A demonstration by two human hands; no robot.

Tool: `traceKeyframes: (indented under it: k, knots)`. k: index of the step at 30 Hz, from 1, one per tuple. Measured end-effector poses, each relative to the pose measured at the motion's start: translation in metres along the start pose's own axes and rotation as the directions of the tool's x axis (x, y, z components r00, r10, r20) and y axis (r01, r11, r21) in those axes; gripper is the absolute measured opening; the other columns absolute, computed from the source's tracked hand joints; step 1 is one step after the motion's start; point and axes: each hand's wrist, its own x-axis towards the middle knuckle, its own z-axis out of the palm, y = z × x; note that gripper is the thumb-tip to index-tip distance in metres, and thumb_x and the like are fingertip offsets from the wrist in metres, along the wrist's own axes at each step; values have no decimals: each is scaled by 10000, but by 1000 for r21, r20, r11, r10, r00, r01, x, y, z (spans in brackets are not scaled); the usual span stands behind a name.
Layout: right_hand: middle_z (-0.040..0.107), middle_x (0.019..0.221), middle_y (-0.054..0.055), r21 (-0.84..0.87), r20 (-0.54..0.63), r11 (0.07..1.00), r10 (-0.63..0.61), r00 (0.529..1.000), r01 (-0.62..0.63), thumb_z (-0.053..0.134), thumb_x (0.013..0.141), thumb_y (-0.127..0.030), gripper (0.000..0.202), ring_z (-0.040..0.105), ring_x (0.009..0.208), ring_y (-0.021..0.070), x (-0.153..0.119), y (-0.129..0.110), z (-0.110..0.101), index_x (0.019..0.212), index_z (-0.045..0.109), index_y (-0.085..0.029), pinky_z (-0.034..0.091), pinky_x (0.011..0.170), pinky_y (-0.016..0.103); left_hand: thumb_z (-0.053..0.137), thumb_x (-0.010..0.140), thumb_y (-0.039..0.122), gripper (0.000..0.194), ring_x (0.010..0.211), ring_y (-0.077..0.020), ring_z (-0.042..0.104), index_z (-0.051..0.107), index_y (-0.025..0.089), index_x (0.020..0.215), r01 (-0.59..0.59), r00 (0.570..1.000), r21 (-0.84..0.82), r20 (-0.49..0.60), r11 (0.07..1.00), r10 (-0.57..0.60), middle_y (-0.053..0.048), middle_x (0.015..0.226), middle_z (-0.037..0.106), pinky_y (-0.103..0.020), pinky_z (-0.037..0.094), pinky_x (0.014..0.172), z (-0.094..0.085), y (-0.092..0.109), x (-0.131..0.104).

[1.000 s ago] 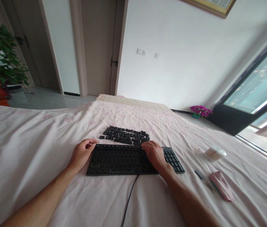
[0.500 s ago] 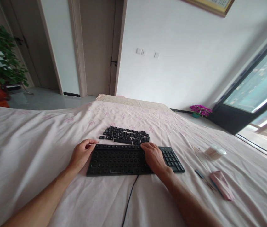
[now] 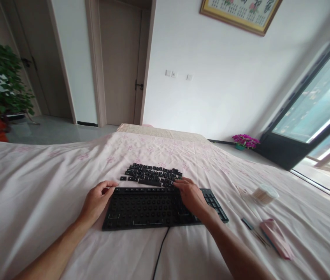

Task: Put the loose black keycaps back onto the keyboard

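Across the pale, pink-flowered sheet (image 3: 130,252), a long black keyboard (image 3: 141,218) stretches left to right, much of its keycap area stripped. Loose black plastic keycaps (image 3: 150,174) cluster just beyond its far edge, roughly parallel. And it's the right hand (image 3: 193,197) nearer the main cluster, fingers bent low at its right end; whether they pinch a cap, I can't tell. Left hand (image 3: 95,200), at the far-left corner: thumb and forefinger close together, any hold between them unclear.
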Motion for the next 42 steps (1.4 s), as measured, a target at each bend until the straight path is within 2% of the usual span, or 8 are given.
traceKeyframes:
  k: [2, 5, 9, 13, 25, 32, 42]
  knots:
    - [675, 1158, 3, 19, -55, 998, 60, 997, -59, 426, 857, -141, 405, 536, 1149, 185, 19, 14, -3, 1139, 684, -277, 380, 1004, 313, 575, 769, 411, 308, 733, -192, 657, 676, 190, 959, 7, 1000, -1, 5, 1000, -7, -25, 807, 723, -261, 486, 664, 0, -1, 0]
    - [706, 1064, 10, -12, -84, 989, 149, 985, -150, 468, 859, -202, 327, 561, 1082, 193, 51, 31, -3, 1051, 723, -273, 397, 950, 293, 577, 766, 407, 306, 721, -194, 660, 677, 189, 956, 19, 1000, -9, 4, 1000, -19, -29, 809, 727, -266, 492, 651, 0, -2, 1]
    - [700, 1058, 19, -114, -20, 976, 186, 982, -187, 501, 829, -194, 296, 530, 1076, 204, 84, 40, 6, 966, 750, -276, 383, 912, 299, 582, 762, 409, 304, 724, -193, 663, 678, 191, 952, 15, 1000, -19, 4, 1000, -15, -27, 817, 729, -266, 500, 658, 0, -1, 0]
    - [692, 1073, 31, -159, 12, 967, 205, 979, -201, 529, 744, -120, 315, 485, 1089, 232, 102, 43, 16, 896, 763, -266, 368, 885, 323, 590, 753, 427, 322, 732, -202, 663, 677, 181, 944, 19, 1000, -33, 0, 999, -19, -41, 833, 729, -274, 506, 656, 0, 0, 1]
    - [695, 1038, 81, -216, 80, 951, 242, 967, -221, 573, 720, -149, 261, 487, 1068, 261, 127, 53, 27, 857, 770, -251, 327, 879, 354, 586, 756, 414, 310, 707, -192, 655, 681, 188, 946, 21, 1000, -35, -8, 999, -21, -34, 799, 719, -265, 502, 650, 1, -4, 3]
    - [720, 935, 96, -236, 80, 941, 268, 960, -243, 571, 753, -214, 225, 495, 1049, 271, 135, 56, 29, 845, 774, -240, 329, 864, 362, 580, 765, 400, 289, 730, -189, 654, 678, 193, 940, 21, 1000, -30, -4, 999, -21, -32, 845, 723, -267, 503, 676, 1, -1, 3]
    - [725, 873, 100, -215, 55, 951, 238, 970, -221, 613, 763, -226, 158, 497, 1037, 261, 139, 46, 28, 789, 768, -214, 315, 872, 358, 585, 767, 408, 301, 727, -187, 658, 682, 185, 944, 10, 1000, -27, -14, 1000, -10, -34, 842, 728, -258, 499, 663, 1, -5, 3]
